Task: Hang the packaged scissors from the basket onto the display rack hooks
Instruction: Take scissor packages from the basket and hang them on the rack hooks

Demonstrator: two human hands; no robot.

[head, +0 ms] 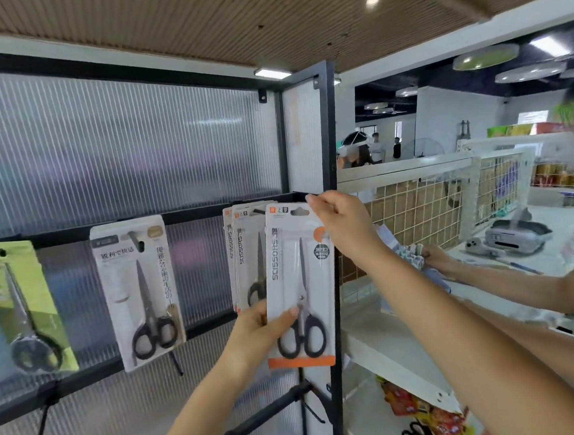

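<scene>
I hold a white and orange scissors pack point(298, 285) upright in front of the black display rack point(327, 179). My left hand point(257, 333) grips its lower left edge, thumb on the front. My right hand point(344, 223) pinches its top right corner by the hang hole. Behind it, two like packs point(245, 251) hang on a hook. A white pack with black scissors point(138, 290) hangs on the hook to the left, and a green pack point(21, 307) hangs at the far left. The basket is out of view.
Bare black hooks point(276, 410) jut out low on the rack. A white shelf unit with a wire grid point(416, 214) stands to the right, snack packs point(428, 415) beneath it. Another person's arms point(510, 285) work at the white shelf on the right.
</scene>
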